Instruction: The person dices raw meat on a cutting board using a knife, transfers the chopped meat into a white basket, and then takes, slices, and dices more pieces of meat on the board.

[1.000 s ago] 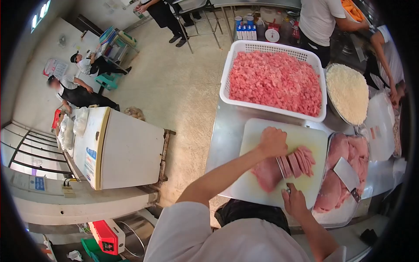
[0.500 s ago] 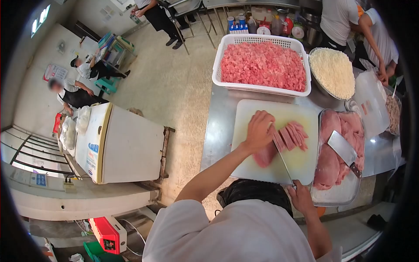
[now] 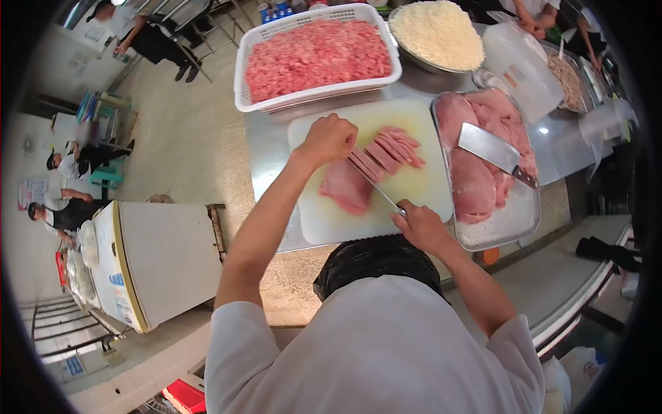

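Note:
My right hand point(image 3: 419, 224) is wrapped round the handle of a knife. Its thin blade point(image 3: 380, 191) slants away to the left, along the cut edge of a piece of raw pink meat point(image 3: 347, 188). Over the far end of that meat, close to the blade's tip, my left hand point(image 3: 331, 140) is closed with bent fingers; the fingertips are hidden, so what they grip cannot be made out. Cut strips of meat point(image 3: 396, 148) lean together to the right of the blade. Everything lies on a white cutting board point(image 3: 427, 196) with yellowish wet patches.
Right of the board, a metal tray point(image 3: 483, 238) holds large meat pieces with a cleaver point(image 3: 488, 146) on top. Beyond stand a white basket point(image 3: 317, 100) of diced meat and a bowl of white shreds point(image 3: 438, 38). A white chest freezer point(image 3: 169, 259) stands left; other people are farther off.
The view has shifted, so the table sits farther left and higher. My left hand has become more closed near the blade's tip. The right hand still holds the knife at the meat.

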`<action>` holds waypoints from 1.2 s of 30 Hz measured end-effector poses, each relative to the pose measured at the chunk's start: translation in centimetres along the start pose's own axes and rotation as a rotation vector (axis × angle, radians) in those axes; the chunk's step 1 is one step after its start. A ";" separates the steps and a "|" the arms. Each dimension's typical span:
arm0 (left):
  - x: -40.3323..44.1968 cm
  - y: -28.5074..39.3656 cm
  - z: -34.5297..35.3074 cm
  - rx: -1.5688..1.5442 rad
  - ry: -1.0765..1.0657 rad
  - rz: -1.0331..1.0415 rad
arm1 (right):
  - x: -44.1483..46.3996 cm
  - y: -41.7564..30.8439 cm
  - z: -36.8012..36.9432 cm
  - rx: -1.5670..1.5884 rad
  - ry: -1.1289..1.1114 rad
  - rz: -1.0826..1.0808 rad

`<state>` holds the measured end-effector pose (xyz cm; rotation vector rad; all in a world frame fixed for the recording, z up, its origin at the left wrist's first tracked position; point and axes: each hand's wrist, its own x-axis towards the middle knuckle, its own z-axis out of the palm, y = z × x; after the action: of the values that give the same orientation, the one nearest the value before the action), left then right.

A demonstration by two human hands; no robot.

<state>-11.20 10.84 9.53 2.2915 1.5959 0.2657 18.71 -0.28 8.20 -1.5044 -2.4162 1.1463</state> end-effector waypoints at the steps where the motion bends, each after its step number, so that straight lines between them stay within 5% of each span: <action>1: 0.6 0.2 0.1 0.032 -0.106 0.008 | 0.2 0.0 0.2 0.009 0.003 -0.002; 9: 2.9 1.0 2.6 0.266 -0.262 0.100 | -4.9 2.9 0.0 0.053 -0.003 -0.009; 14: 1.9 0.4 1.1 -0.040 -0.032 0.045 | -8.9 0.5 -5.3 0.148 -0.206 0.236; 21: 1.3 4.3 -3.9 -0.151 0.161 -0.017 | -5.4 -2.5 -4.2 0.232 -0.014 0.023; 36: 1.9 0.2 0.6 -0.056 -0.061 -0.151 | -0.5 -6.9 -7.5 0.146 -0.225 0.093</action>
<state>-10.17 12.50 9.00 2.1048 1.6975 0.1986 17.06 1.79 18.05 -1.5316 -2.3542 1.5527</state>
